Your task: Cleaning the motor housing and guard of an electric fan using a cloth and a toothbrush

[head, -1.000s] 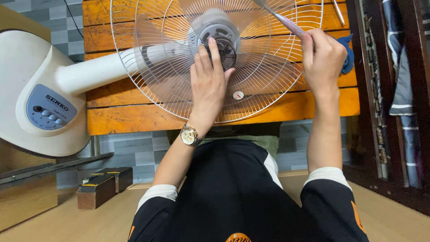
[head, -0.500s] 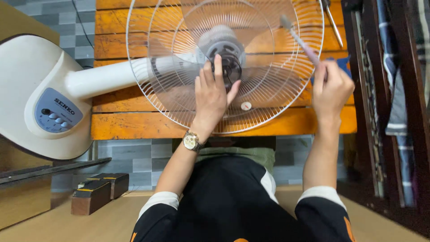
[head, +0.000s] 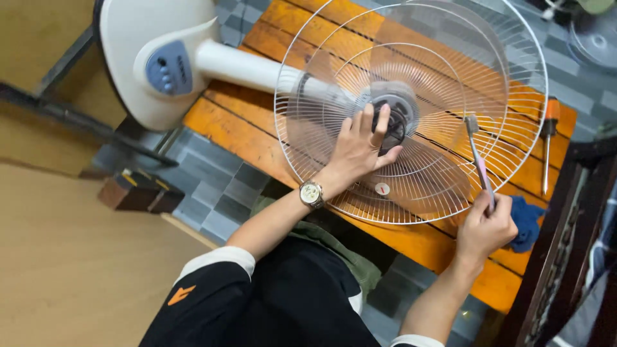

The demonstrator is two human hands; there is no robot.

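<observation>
Grey tiled floor below, and across it a slatted orange wooden bench carrying the whole job. Lying on its side there is a white pedestal fan, blue control panel up at the base end, with its round white wire grille facing the camera.

The left hand lies flat on the wires, fingers spread and reaching in toward the dark hub at the centre — bracing the fan, by the look of it. The right hand is closed round the pink handle of a toothbrush, bristle end pointing up against the grille's right side.

How far along? The grille is on, the clear blades sit behind it — I'd judge the brushing of the wires is under way, with no telling how much is already clean. An orange-handled screwdriver lies untouched on the bench's far edge, and a blue cloth sits just beside the right hand.
</observation>
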